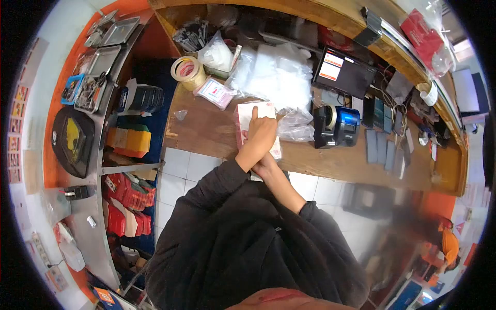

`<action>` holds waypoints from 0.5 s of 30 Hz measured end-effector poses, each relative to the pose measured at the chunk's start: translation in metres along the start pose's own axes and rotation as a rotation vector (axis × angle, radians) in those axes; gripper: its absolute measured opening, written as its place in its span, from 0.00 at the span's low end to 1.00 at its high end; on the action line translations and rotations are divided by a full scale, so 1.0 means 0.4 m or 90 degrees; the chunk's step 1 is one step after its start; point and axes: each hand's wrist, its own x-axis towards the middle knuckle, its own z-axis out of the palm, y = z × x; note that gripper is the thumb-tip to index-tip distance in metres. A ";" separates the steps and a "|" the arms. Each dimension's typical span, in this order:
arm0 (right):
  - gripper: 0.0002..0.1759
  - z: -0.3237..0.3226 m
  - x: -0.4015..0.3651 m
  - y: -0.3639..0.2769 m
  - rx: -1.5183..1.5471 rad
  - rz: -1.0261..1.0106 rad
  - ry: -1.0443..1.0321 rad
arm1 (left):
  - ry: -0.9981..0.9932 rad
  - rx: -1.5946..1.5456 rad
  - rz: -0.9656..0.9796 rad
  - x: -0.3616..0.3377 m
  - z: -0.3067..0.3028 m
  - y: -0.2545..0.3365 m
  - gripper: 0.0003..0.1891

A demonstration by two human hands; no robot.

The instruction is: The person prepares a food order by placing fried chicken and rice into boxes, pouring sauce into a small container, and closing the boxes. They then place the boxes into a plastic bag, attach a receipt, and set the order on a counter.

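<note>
A flat pink and white packet (pixel 257 110) lies on the wooden counter (pixel 206 129). My left hand (pixel 261 133) rests on top of it with the fingers curled over its middle, pressing it down. My right hand (pixel 267 164) comes in from the right and sits at the packet's near edge, right under my left wrist. Its fingers are hidden by the left hand. Both arms wear black sleeves.
Around the packet are a roll of tape (pixel 188 70), a small pink packet (pixel 214 92), clear plastic bags (pixel 279 77), a black and blue label printer (pixel 338 126), a tablet (pixel 343 72) and a row of dark cases (pixel 385 147). Shelves with orange and red stock (pixel 129 140) stand left.
</note>
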 end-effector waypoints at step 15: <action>0.08 -0.019 0.038 -0.015 0.205 -0.008 0.063 | 0.381 -0.943 -0.531 -0.116 0.041 -0.027 0.18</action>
